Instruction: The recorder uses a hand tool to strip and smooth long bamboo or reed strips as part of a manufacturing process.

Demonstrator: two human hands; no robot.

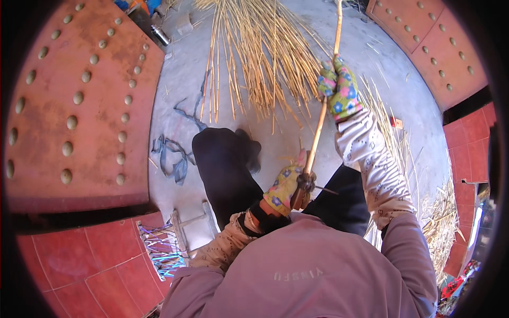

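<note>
A long, pale yellow reed stalk (319, 130) slants from between my knees up past the top edge. My right hand (342, 89), in a green flowered glove, is wrapped around it partway up. At the stalk's lower end my left hand (283, 186), in a yellow flowered glove, closes against it, with some fingers hidden. Right beside that hand is a dark tool (306, 182) with a knobby head and a thin metal pin sticking out to the right. Its lower part disappears behind my chest. In front of me a fanned bundle of reed stalks (260, 53) lies on the grey floor.
Studded reddish door panels (87, 106) stand at left and right (435, 42). Dark strips (175, 156) lie by my left knee, near a small stool frame (193, 225). More straw (440, 228) is heaped at right. A metal flask (160, 35) lies at the far left.
</note>
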